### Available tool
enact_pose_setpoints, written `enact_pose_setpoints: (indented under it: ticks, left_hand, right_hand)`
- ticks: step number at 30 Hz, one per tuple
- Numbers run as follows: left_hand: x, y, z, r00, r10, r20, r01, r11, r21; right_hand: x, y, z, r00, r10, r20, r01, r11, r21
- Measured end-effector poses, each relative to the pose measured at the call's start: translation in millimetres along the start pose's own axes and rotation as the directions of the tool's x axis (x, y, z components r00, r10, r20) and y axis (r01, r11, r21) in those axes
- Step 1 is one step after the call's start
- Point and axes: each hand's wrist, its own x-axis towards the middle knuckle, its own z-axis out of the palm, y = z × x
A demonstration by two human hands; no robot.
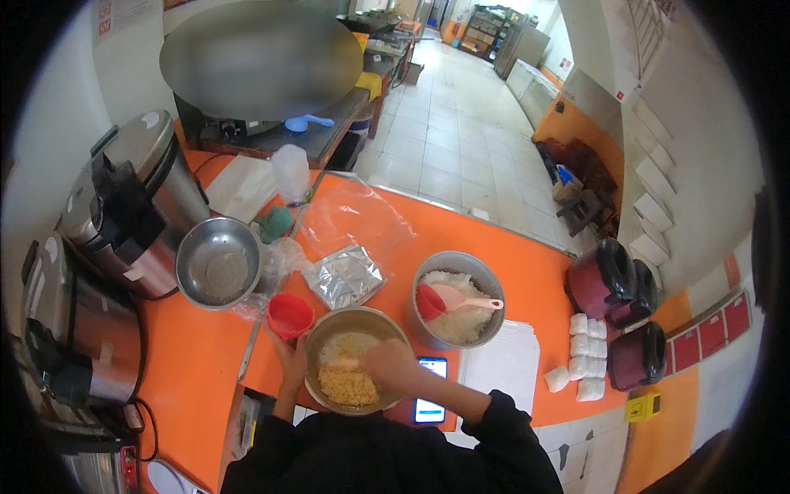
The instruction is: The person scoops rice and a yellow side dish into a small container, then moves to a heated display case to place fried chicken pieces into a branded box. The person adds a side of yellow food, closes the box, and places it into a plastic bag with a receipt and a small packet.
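Note:
My right hand, blurred by motion, is over the metal bowl in front of me. It grips a pale, flat-ended utensil whose tip is among yellow grains and white rice or flour. At the bowl's left side, my left hand is curled around the lower part of a red cup, close to the bowl's rim. To the right stands a pot of white rice, with another red cup and a pink paddle on it.
A foil packet and clear plastic sheet lie beyond the bowl. An empty metal bowl and large cookers stand left. Right are a phone, papers, wrapped white packets and dark red containers.

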Motion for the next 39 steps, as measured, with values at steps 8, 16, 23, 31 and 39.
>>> enact_pose_setpoints:
  ticks: [8,16,23,31,39]
  left_hand:
    - [6.6,-1.3,2.4,0.987,0.154,0.036,-0.158,0.959,0.235]
    - [23.9,-5.2,4.4,0.985,0.144,0.096,-0.156,0.979,0.129]
    - [24.6,-21.7,-1.4,0.996,-0.072,0.053,0.068,0.994,0.084]
    - [7.1,45.3,48.2,0.969,-0.24,0.061,0.248,0.946,-0.208]
    - [0.4,68.3,70.2,0.995,-0.1,0.009,0.1,0.982,-0.16]
  right_hand:
    - [7.5,-88.5,23.9,0.942,0.064,0.329,0.079,0.911,-0.404]
    - [16.2,-86.1,67.5,0.985,0.07,0.155,0.03,0.824,-0.565]
    - [-10.4,47.7,-8.5,0.839,0.297,0.455,-0.378,0.92,0.097]
    - [-35.9,-4.7,-2.0,0.831,0.293,0.472,-0.496,0.775,0.392]
    - [-29.8,-28.2,2.6,0.901,0.258,0.35,-0.419,0.73,0.54]
